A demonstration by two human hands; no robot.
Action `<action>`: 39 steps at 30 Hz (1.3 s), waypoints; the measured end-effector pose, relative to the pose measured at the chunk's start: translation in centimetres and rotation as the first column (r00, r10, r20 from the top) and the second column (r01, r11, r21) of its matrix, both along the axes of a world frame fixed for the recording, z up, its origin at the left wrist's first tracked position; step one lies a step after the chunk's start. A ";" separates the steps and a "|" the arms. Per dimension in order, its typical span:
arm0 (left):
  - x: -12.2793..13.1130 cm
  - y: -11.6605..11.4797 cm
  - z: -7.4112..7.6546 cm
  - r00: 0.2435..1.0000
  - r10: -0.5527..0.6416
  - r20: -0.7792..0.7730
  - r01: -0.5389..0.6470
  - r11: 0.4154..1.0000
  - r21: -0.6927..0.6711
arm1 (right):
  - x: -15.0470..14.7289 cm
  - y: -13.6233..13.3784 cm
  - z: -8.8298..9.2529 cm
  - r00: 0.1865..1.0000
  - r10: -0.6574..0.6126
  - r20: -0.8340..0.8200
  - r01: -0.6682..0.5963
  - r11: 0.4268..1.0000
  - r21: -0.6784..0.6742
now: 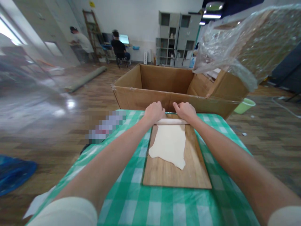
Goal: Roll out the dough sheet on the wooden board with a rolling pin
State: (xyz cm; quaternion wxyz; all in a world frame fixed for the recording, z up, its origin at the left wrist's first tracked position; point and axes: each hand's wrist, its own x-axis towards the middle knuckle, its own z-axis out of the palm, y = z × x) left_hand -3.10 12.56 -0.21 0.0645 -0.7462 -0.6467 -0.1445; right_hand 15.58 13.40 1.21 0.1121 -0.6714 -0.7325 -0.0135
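Observation:
A flat sheet of pale dough (169, 144) lies on a wooden board (176, 174) on a table with a green-and-white checked cloth (141, 201). A pale rolling pin (171, 121) rests across the far end of the dough. My left hand (154, 111) is closed over the pin's left end. My right hand (185, 110) is closed over its right end. Both arms reach straight out over the table.
A large open cardboard box (169, 91) stands just beyond the table's far edge. Crinkled clear plastic (246, 44) hangs at upper right. A green bowl (244, 105) sits on the floor at right, a blue bag (14, 172) at left. Two people are at the far wall.

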 end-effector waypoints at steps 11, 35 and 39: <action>-0.3 -7.6 -0.8 0.947 -0.294 -0.130 0.293 0.956 -0.029 | 1.7 -6.8 -1.5 0.884 0.376 0.279 -0.381 0.924 -0.040; -1.2 -20.0 -1.0 0.904 -0.421 -0.078 0.421 0.907 -0.026 | 3.3 -19.1 -2.8 0.911 0.398 0.104 -0.404 0.914 0.041; -0.9 -16.1 -0.9 0.910 -0.405 -0.083 0.401 0.914 -0.069 | 2.8 -15.3 -2.3 0.924 0.364 0.116 -0.366 0.931 -0.009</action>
